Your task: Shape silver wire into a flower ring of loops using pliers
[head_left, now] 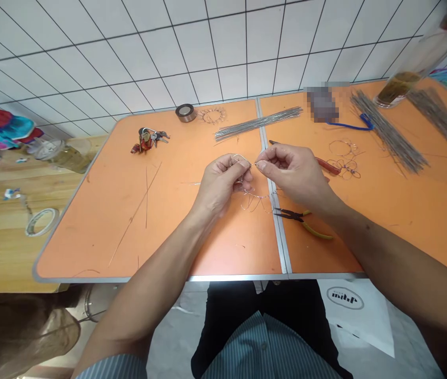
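My left hand [227, 181] is closed on a thin wire piece [252, 195] bent into loops, part of which hangs below the fingers over the orange table. Thumb and forefinger of my right hand [288, 166] pinch the wire's end just right of the left fingertips. Much of the wire is hidden behind the left fingers. Below the right hand lie pliers [304, 221] with yellow handles and dark jaws, slightly apart. Behind that hand a red-handled tool [328, 166] shows in part, beside a looped wire flower shape [348, 169].
Bundles of straight wire [258, 123] lie toward the back and right. A tape roll [186, 112], keys [156, 137] and a wire ring [212, 116] sit near the tiled wall. Loose wires [134, 216] lie at left. A jar of brown liquid [399, 87] stands back right.
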### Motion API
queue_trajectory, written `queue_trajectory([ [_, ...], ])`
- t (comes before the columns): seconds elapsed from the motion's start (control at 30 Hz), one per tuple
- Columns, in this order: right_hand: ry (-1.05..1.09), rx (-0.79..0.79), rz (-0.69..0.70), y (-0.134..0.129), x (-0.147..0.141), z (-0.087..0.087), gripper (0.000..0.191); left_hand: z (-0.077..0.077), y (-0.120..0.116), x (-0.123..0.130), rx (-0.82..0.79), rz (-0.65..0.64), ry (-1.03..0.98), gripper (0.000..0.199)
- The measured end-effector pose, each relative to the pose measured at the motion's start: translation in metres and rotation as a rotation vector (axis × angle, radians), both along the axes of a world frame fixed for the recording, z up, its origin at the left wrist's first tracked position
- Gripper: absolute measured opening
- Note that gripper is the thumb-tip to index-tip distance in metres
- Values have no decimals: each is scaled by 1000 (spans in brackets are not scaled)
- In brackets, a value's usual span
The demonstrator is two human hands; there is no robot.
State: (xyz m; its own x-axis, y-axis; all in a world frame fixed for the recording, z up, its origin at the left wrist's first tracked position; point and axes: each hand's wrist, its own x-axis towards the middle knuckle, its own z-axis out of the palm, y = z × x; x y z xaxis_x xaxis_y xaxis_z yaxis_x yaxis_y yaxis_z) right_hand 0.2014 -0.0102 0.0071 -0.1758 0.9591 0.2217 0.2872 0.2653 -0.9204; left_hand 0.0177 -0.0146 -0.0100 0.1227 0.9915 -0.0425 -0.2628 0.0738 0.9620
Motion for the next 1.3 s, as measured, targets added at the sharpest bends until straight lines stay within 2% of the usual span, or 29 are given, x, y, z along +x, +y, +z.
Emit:
queue_trajectory([
  [0.23,-10,-3,17,5,3,-5,9,-2,1,-3,-37,-72,23,24],
  [0.5,-165,104,23,7,4,-11,8,-1,2,-4,-39,-52,93,22],
  [0.77,-179,64,-2,8,5,-4,11,-1,0,2,-59,-30,41,19],
  [0.83,-123,80,16,10,9,-1,10,5,7,-8,-81,-2,15,21],
  [0.93,-65,121,-56,14,13,1,15,20,24,-38,-55,181,-29,27],
  [1.03,-258,155,-82,18,5,-2,10,35,42,-73,-51,322,-100,32],
  [1.17,-598,194,213,27,-37,-10,14,39,54,-105,-19,407,-143,31],
  [1.3,-802,206,323,45,-85,-19,15,27,58,-126,1,460,-186,31],
])
